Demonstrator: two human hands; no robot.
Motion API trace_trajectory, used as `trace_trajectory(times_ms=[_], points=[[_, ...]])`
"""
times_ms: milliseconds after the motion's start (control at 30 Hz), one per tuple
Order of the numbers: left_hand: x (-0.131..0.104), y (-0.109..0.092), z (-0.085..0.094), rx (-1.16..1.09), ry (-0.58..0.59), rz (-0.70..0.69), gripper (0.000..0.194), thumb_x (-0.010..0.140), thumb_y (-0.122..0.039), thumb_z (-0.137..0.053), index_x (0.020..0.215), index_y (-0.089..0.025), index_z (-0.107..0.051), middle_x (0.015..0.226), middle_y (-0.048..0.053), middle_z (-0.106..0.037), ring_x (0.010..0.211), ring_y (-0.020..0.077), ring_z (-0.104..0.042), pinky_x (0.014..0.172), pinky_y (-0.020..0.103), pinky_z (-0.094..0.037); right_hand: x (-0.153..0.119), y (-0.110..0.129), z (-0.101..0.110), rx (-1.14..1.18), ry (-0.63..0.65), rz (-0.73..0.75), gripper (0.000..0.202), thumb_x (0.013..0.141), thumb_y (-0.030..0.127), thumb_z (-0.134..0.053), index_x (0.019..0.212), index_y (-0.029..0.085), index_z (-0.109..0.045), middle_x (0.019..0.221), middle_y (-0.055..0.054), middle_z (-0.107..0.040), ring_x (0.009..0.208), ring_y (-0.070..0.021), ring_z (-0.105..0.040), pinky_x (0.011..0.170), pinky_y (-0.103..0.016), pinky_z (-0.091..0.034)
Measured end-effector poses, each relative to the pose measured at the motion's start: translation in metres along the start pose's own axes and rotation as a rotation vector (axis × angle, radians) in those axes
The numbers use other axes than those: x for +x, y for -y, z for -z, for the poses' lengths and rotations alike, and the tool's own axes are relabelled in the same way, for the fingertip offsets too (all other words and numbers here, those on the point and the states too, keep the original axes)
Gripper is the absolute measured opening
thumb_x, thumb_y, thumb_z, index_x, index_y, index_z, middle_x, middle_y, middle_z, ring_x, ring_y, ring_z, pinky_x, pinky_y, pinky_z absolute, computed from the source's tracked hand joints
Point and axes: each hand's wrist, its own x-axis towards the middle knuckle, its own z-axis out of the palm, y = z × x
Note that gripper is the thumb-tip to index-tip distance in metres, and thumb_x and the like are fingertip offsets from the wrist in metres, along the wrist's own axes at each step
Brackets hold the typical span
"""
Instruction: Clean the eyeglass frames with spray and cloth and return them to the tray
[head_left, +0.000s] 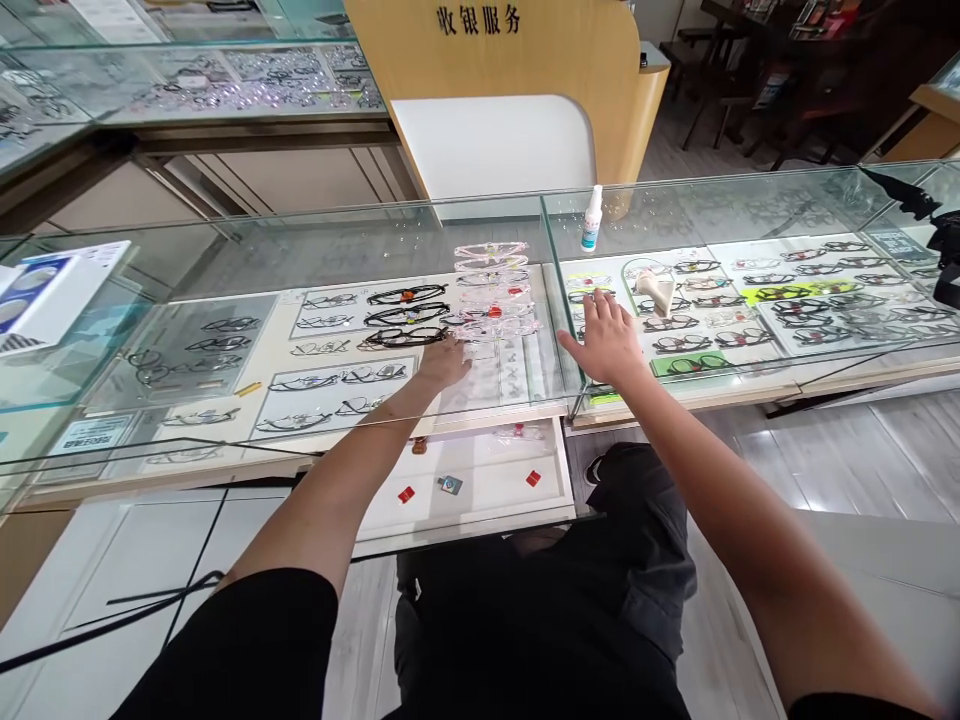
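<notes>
My left hand (445, 362) reaches over the glass showcase beside a stack of black-framed glasses (407, 314); its fingertips are near the lowest pair, and whether they grip it is hard to tell. Just right of it lies a row of clear and pink frames (495, 290), some with red tags. My right hand (609, 340) rests palm down with fingers spread on the glass top, right of the glass divider (553, 270), holding nothing. Beyond it stands a white spray bottle (592, 220).
An open white drawer (480, 497) with small red tags juts out below the counter. Several glasses (694, 365) lie in the right showcase. A white box (67, 290) is at far left, and a wooden counter (510, 60) stands behind.
</notes>
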Motion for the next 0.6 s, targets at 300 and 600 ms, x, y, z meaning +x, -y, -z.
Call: trace_trajectory(times_ms=[300,600], points=[[-0.044,-0.009,-0.003,0.088,-0.042,-0.076,0.061,0.099,-0.042,-0.052,0.150,-0.010,-0.062,0.173,0.026,-0.044,0.155,0.0499,-0.036,0.124,0.061,-0.027,0.003,-0.003,-0.001,0.021,0.001,0.002,0.098,0.106,0.072,-0.031,0.177,0.004,-0.023,0.188,-0.024,-0.017,0.175,-0.0412,-0.016,0.140,-0.058,-0.019],[-0.140,-0.046,0.022,-0.032,0.083,-0.303,0.064,0.104,-0.058,-0.051,0.155,-0.022,-0.062,0.177,0.016,-0.044,0.153,0.0425,-0.045,0.125,0.057,-0.035,0.005,-0.007,-0.005,0.053,-0.026,0.013,0.100,0.105,0.073,-0.032,0.176,0.003,-0.026,0.187,-0.024,-0.019,0.175,-0.0405,-0.017,0.140,-0.057,-0.018]])
